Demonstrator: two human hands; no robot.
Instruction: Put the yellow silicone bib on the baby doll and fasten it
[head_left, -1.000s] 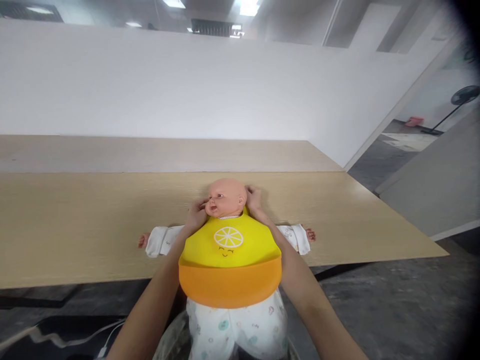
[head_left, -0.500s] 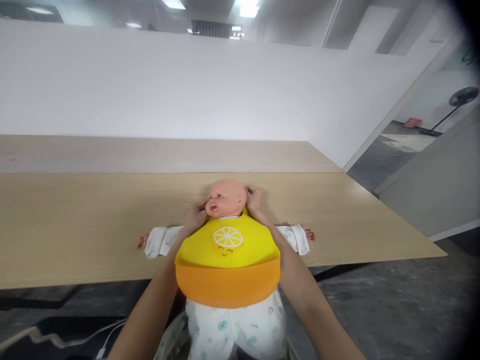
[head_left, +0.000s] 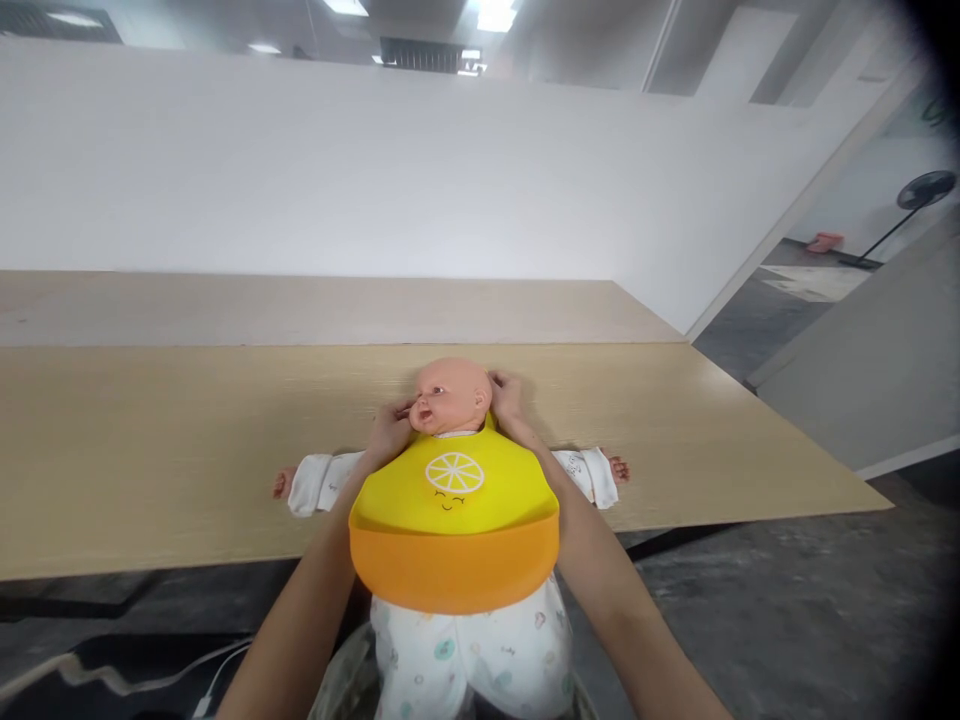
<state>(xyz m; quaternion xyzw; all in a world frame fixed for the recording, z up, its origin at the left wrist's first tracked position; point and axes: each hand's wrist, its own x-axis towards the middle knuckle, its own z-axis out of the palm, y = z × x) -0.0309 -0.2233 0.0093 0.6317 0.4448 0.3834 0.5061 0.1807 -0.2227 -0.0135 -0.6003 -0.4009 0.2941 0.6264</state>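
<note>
Doll (head_left: 448,392) on its back on the desk (head_left: 187,420), at 6 o'clock of the view's centre; its upper body is on the top and its legs extend past the near edge. Against the frames of half a second and one second ago, little differs: both hands hold the same positions at the neck, the doll's pose is unchanged, and the bib (head_left: 450,510) lies the same way, save for a slight overall shift of the view toward 9 o'clock. The doll's long axis runs from 12 to 6 o'clock, head at 12; the face is turned toward 9 o'clock and the arms are spread to 9 and 3 o'clock. The bib opens at the neck toward 12, its orange pocket (head_left: 454,575) toward 6. Left hand (head_left: 390,432) touches the doll's cheek side; right hand (head_left: 508,400) is bent in behind the head at its 3 o'clock side, beside the yellow neck strap (head_left: 490,421). Fingertips are hidden, so whether either hand grasps the strap cannot be told. Markings: a white citrus-slice print (head_left: 455,473) above a smiling face; small lettering on the patterned trousers (head_left: 420,665), too small to read.
</note>
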